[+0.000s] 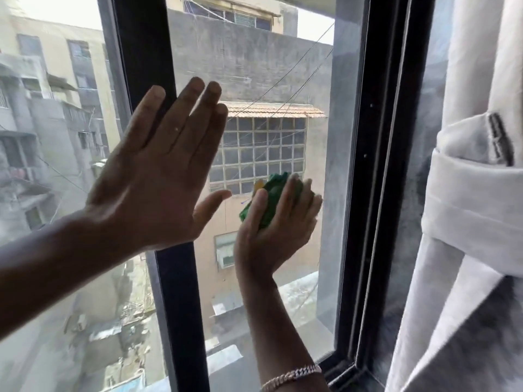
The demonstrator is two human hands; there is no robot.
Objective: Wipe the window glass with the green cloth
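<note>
The window glass (254, 66) fills the middle pane between two dark frame bars. A crumpled green cloth (271, 200) is pressed against this pane at mid height. My right hand (278, 222) is shut on the green cloth, fingers wrapped over it, with a chain bracelet on the wrist. My left hand (158, 171) is flat and open, palm against the dark vertical frame bar (175, 301) and the glass beside it, fingers pointing up.
A white curtain (475, 210), gathered by a tie-back, hangs at the right. A thick black frame (368, 165) stands between it and the pane. The lower sill track (342, 369) runs along the bottom right. Buildings show outside through the glass.
</note>
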